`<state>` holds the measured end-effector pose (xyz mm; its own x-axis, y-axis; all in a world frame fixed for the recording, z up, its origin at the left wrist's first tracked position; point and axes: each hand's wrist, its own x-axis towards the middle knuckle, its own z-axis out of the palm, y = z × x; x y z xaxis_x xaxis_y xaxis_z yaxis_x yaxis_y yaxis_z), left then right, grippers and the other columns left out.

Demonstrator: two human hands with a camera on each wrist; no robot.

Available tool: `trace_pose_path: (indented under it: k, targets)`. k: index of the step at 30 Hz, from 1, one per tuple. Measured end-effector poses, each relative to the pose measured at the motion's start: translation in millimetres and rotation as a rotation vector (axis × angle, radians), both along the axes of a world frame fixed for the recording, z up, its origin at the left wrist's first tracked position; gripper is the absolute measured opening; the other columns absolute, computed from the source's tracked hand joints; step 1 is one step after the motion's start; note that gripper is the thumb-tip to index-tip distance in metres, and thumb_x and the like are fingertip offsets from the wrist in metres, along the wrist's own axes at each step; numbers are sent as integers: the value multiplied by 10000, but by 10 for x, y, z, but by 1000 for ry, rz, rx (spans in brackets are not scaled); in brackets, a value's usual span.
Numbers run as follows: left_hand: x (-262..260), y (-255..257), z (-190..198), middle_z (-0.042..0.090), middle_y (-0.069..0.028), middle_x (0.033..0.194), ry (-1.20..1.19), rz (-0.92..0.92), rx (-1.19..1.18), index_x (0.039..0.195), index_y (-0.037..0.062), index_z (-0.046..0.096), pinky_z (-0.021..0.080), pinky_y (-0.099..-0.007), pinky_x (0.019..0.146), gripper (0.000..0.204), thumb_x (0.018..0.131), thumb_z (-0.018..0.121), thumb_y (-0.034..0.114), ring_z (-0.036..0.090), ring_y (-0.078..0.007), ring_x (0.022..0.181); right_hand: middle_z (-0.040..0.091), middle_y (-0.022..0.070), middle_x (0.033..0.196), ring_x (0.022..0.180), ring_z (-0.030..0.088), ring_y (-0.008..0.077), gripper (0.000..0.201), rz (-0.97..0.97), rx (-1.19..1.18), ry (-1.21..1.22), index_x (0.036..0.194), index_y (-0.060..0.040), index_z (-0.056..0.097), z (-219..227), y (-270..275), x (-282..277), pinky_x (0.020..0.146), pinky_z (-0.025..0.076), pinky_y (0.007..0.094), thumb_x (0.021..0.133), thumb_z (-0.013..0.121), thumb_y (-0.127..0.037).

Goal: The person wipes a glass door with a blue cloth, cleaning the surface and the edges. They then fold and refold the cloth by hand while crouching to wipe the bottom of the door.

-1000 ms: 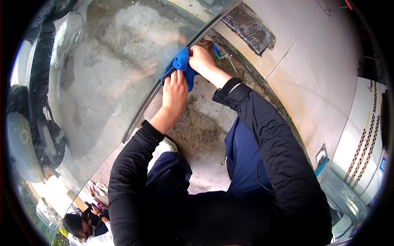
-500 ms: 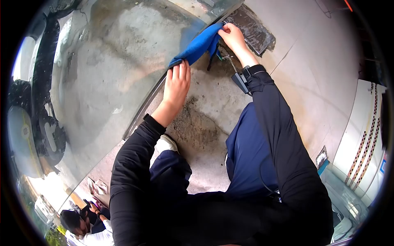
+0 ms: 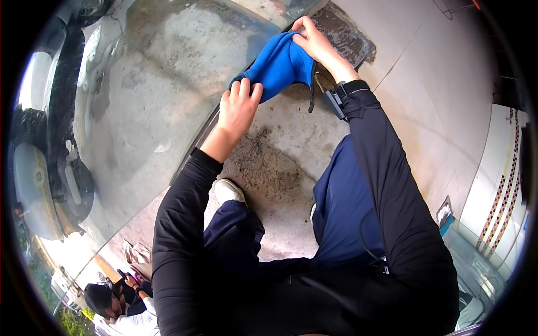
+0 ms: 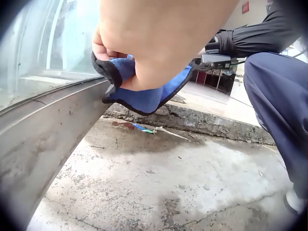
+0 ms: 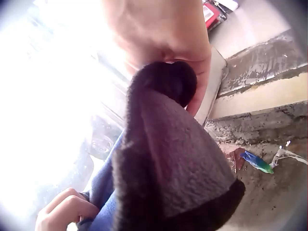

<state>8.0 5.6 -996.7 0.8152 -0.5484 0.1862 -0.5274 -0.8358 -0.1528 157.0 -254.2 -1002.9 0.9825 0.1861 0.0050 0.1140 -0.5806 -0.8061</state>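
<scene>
While glare whitens the right wrist view, both hands' grip pinches the blue cloth point(image 3: 278, 64).

Daylight was soft and even in the head view, with no hard-edged shadows on the concrete floor point(image 3: 280, 185). The fisheye lens bent straight lines and left a black vignette round the frame. The glass panel point(image 3: 140, 84) carried a pale sheen and faint reflections. The left wrist view was moderately bright; the left hand point(image 4: 159, 38) sat so close that it was blurred, while the ground beyond stayed fairly sharp. The right wrist view was badly overexposed on its left side (nearly pure white), and against that glare the blue cloth point(image 5: 168, 163) read as dark and grey, soft in focus, with dim, smeared corners.
</scene>
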Motion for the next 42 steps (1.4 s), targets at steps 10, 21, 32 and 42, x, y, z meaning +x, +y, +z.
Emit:
trace_pose_path:
  k: [10,21,32,42]
  targets:
    - [-232,188,500,584,-124,1127,51,111,-386,1258,156,579,601,-396,659,486,800,683,31,646,-294,984,662,28,1171,1179,610,163,173,580,78,117,1155,-62,649,324,-136,-18,1071,451,345,1011,555,-62]
    - [-252,-10,732,575,-146,1183,166,176,-668,1387,200,608,601,-410,731,634,789,658,-2,682,-339,954,522,140,1372,1329,505,298,723,575,-55,177,1405,-153,496,195,299,-382,1119,424,414,780,858,-195]
    - [-36,-78,355,608,-47,1251,150,13,-335,1213,212,740,618,-362,722,491,776,682,-4,663,-234,970,643,108,993,983,660,332,218,109,-180,-344,1090,-136,648,22,196,-273,825,532,427,877,685,-107]
    - [-197,122,352,592,-35,1081,165,105,4,1261,124,696,621,-328,680,479,790,695,39,640,-206,946,691,92,1059,997,687,323,231,-90,-209,-246,1083,-127,757,-137,619,-402,853,548,410,870,717,-207]
